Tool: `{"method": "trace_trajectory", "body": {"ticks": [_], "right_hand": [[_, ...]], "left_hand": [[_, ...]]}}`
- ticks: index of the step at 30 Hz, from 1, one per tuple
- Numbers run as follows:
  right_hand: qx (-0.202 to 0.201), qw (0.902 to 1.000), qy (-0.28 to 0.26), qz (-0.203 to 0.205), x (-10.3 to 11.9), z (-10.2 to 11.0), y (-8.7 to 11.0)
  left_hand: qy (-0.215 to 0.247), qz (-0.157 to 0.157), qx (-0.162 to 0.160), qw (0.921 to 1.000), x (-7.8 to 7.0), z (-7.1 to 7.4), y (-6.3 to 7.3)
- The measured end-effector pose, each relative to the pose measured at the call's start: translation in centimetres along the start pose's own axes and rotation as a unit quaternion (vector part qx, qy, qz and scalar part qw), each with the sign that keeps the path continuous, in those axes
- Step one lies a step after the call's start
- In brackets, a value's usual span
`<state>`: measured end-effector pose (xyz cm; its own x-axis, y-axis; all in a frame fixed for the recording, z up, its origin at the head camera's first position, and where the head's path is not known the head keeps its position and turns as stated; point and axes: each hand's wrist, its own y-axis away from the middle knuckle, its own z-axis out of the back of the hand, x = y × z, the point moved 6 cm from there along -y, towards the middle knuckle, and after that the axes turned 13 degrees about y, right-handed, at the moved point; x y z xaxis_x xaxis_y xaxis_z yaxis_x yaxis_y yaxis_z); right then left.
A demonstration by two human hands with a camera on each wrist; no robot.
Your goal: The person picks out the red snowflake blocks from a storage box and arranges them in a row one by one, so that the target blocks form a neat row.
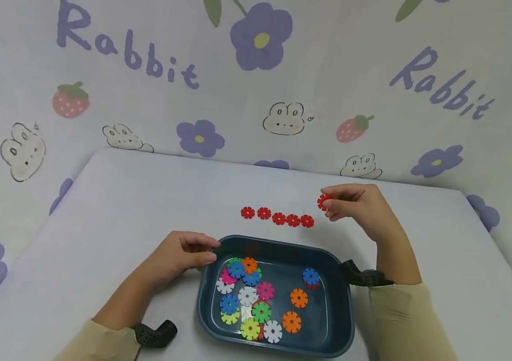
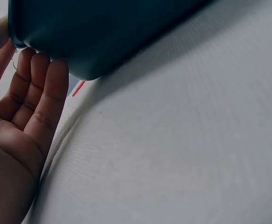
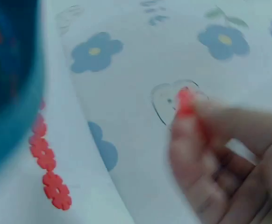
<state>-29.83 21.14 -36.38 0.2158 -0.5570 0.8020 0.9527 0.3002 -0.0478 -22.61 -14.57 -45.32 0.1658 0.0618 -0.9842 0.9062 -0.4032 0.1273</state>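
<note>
My right hand pinches a red notched plastic disc above the table, to the right of a row. In the row, several red discs lie flat behind a dark teal basin. The right wrist view shows the pinched disc blurred at the fingertips. At the basin's far left corner, my left hand holds the rim with thumb and index finger. Its other fingers touch the outer wall in the left wrist view. Inside the basin are blue, white, green, yellow, pink and orange discs, some overlapping.
A white cloth covers the table. Behind it hangs a pale backdrop printed with rabbits, flowers and strawberries. A black wrist device sits at the left sleeve, and another one by the right wrist overlaps the basin's right rim.
</note>
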Motion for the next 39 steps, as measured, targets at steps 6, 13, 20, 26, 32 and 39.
{"method": "trace_trajectory", "body": {"ticks": [6, 13, 20, 26, 32, 39], "right_hand": [[0.004, 0.997, -0.028, -0.072, -3.3, 0.9, -0.7], [0.017, 0.9913, -0.022, -0.129, -5.6, 0.9, -1.3], [0.06, 0.9772, 0.081, -0.187, -7.9, -0.3, -1.5], [0.084, 0.9704, 0.144, -0.175, -8.7, -1.1, -1.5], [0.086, 0.9657, 0.186, -0.16, -8.9, -1.8, -1.1], [0.084, 0.9646, 0.203, -0.146, -8.6, -2.2, -1.1]], "left_hand": [[-0.001, -0.004, -0.004, 1.0, -0.2, 0.2, 0.1], [0.003, -0.003, -0.018, 0.9998, 0.3, 0.7, 0.4], [0.027, -0.007, -0.013, 0.9995, 0.6, 0.4, 0.7], [0.022, -0.01, -0.013, 0.9996, 0.4, 0.3, 0.5], [0.015, -0.007, 0.0, 0.9999, 0.4, 0.0, 0.3], [0.002, 0.001, -0.005, 1.0, -0.1, -0.1, 0.0]]}}
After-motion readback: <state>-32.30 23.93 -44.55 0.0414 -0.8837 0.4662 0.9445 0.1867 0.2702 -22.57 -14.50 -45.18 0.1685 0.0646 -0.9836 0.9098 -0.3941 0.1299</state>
